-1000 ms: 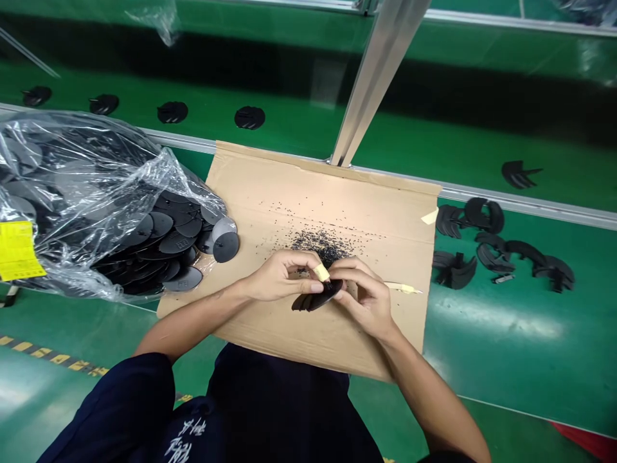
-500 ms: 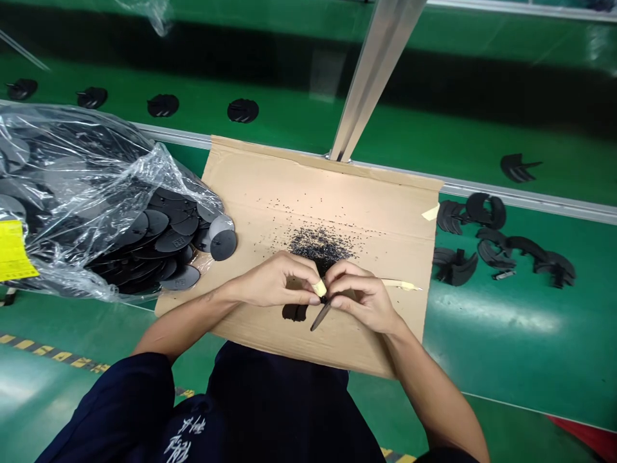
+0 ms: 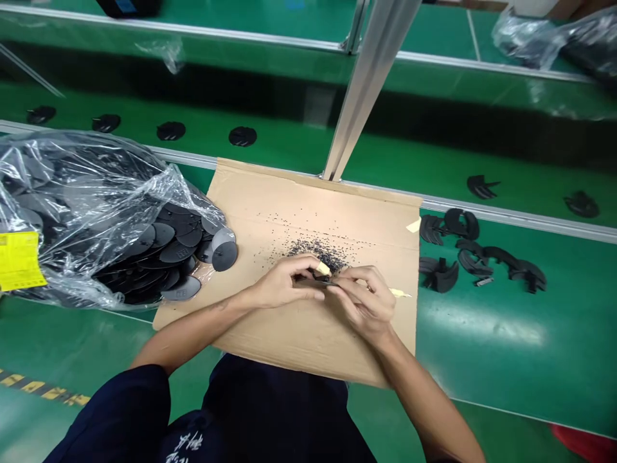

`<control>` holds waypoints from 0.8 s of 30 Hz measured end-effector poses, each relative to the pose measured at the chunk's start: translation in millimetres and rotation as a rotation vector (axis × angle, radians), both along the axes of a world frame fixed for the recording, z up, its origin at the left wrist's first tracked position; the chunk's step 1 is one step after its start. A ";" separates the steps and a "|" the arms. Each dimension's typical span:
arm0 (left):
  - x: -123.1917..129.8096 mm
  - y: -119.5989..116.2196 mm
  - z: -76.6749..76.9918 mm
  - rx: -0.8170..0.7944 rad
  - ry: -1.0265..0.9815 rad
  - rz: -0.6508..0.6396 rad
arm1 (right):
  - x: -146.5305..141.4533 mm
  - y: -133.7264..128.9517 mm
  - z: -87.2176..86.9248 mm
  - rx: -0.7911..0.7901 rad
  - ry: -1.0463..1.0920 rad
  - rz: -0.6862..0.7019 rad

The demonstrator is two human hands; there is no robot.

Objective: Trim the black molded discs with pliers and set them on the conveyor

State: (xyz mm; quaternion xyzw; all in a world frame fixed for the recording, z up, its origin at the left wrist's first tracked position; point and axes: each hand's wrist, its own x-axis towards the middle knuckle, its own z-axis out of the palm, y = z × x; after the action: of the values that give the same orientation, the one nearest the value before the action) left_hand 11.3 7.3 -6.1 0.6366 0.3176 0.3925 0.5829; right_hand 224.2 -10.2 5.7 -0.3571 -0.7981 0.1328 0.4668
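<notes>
On the plastic bag (image 3: 154, 186) at the left we see a yellow label (image 3: 19, 260), whose print is too small for us to read. White characters (image 3: 186, 444) stand on the dark shirt (image 3: 116, 418); we cannot read them with certainty.

A brown sheet of cardboard (image 3: 270, 334) lies on the green surface (image 3: 482, 350). Its far edge is along the metal rail (image 3: 530, 222), its near edge is by the person's lap, and bare cardboard extends between this near edge and the hands. At the right, the surface continues beyond some curved black parts (image 3: 443, 278).

The thin dark piece (image 3: 318, 283) is above the cardboard, between both hands, seen almost from its edge. The fingers of the left hand (image 3: 282, 284) are nearly closed, and thumb and yellow-wrapped forefinger pinch this piece. The fingers of the right hand (image 3: 366, 301) are bunched and grip its right end.

A slim pale-yellow tool (image 3: 400, 293) is partly hidden behind the right hand. Fine black grains (image 3: 313, 247) are scattered beyond the hands. The bag is transparent and wrinkled; from its mouth, smooth round discs (image 3: 178, 251) spill in an overlapping heap.
</notes>
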 end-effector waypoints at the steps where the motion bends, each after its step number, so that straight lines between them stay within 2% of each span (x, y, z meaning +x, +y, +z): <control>1: 1.2 -1.9 0.5 0.056 0.030 0.042 | 4.2 0.9 3.2 0.001 -0.069 0.031; 3: 1.3 -5.6 2.0 0.192 0.055 0.103 | 17.8 0.5 9.2 -0.031 -0.235 0.064; 6: -3.4 -9.1 2.9 0.363 0.050 0.168 | 47.2 -7.4 12.2 -0.129 -0.478 -0.037; 10: -9.5 -11.0 1.1 0.435 0.007 0.198 | 80.3 -25.4 1.6 -0.258 -0.687 -0.147; 14: -9.5 -11.8 0.8 0.353 0.014 0.152 | 89.1 -35.3 -8.9 -0.280 -0.718 -0.183; 18: -8.7 -11.8 3.9 0.197 -0.043 0.117 | 84.4 -34.7 -6.8 -0.294 -0.676 -0.208; 24: -10.8 -11.7 5.5 -0.017 -0.232 0.049 | 69.2 -33.4 8.1 -0.403 -0.367 -0.199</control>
State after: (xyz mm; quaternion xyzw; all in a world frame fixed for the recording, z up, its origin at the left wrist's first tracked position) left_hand 0.5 -4.3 -0.5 0.5740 0.2669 0.4747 0.6115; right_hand 293.5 -43.7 13.8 -0.5372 -0.7878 0.1753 0.2451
